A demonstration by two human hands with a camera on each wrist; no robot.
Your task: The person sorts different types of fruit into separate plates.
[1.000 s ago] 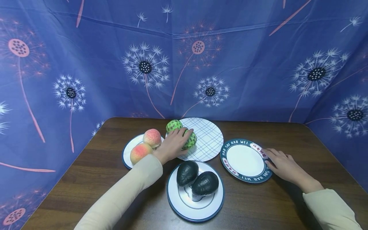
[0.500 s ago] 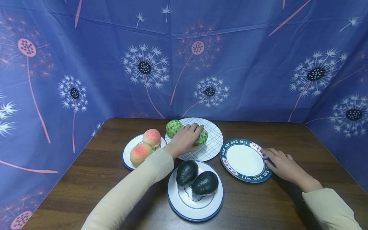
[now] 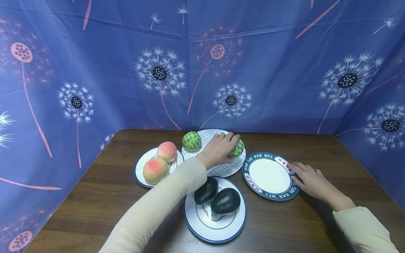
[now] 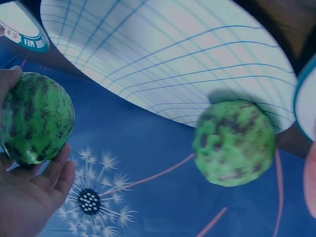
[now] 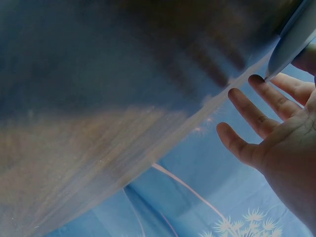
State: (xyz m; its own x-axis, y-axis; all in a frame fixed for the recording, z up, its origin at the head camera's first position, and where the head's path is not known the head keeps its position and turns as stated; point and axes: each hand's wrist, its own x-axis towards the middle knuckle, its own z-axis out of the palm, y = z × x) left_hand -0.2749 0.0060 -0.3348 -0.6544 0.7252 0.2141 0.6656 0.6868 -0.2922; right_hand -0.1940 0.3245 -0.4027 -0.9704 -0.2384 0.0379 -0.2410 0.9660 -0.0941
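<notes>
My left hand [image 3: 219, 149] grips a round green fruit with dark blotches [image 3: 238, 147], perhaps a custard apple, over the right side of the white plate with blue crossing lines [image 3: 221, 170]. In the left wrist view, the thumb and fingers curl round this fruit [image 4: 39, 118]. A similar green fruit [image 3: 191, 141] sits at that plate's left edge. Further right, my right hand [image 3: 313, 182] rests at the rim of a green-rimmed white plate [image 3: 270, 176]. The right wrist view shows this hand [image 5: 281, 128] with its fingers spread and nearly straight beside the plate's edge [image 5: 296, 39].
At the left, two peaches [image 3: 155, 170] sit on a blue-edged plate [image 3: 139, 168]. Nearer, two dark avocados [image 3: 226, 201] lie on another blue-edged plate [image 3: 218, 235], under the left sleeve's edge. A blue dandelion-print cloth [image 3: 269, 70] hangs behind the wooden table [image 3: 284, 228].
My left hand has moved to the right across the lined plate with the gripped green fruit, away from the other green fruit. The right hand has stayed at the green-rimmed plate.
</notes>
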